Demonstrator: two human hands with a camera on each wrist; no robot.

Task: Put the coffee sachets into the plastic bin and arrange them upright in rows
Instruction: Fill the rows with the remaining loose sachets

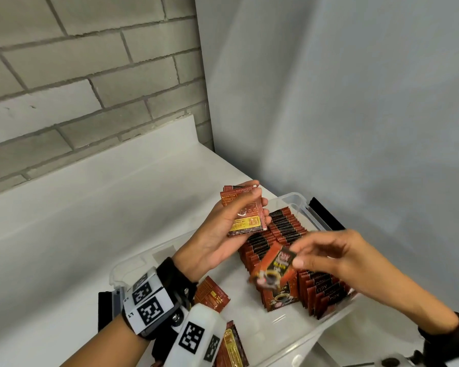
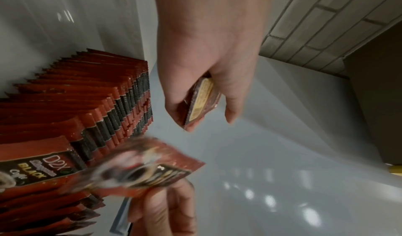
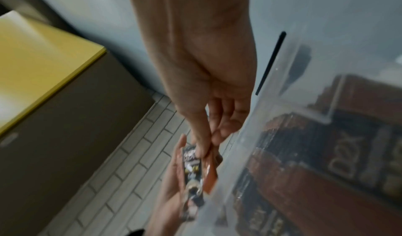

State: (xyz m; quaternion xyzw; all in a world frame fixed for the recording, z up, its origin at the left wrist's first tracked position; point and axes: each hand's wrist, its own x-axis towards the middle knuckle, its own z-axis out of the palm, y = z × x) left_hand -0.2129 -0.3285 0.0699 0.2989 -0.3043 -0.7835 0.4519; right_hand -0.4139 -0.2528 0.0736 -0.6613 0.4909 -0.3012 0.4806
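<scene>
My left hand (image 1: 223,234) holds a small stack of red coffee sachets (image 1: 245,213) above the far left part of the clear plastic bin (image 1: 297,205); in the left wrist view the stack (image 2: 201,102) sits between thumb and fingers. My right hand (image 1: 326,256) pinches a single sachet (image 1: 274,266) by its top, tilted and blurred, over the upright rows of sachets (image 1: 281,231) in the bin. That single sachet (image 2: 147,167) shows in the left wrist view beside the rows (image 2: 76,105), and in the right wrist view the sachet (image 3: 195,169) hangs under my fingers.
Loose sachets (image 1: 212,294) lie flat on the bin floor near my left wrist, with more sachets (image 1: 232,345) at the bottom edge. The bin stands on a white counter (image 1: 90,207) in a corner of brick wall and white panel. A yellow-topped cabinet (image 3: 43,53) is nearby.
</scene>
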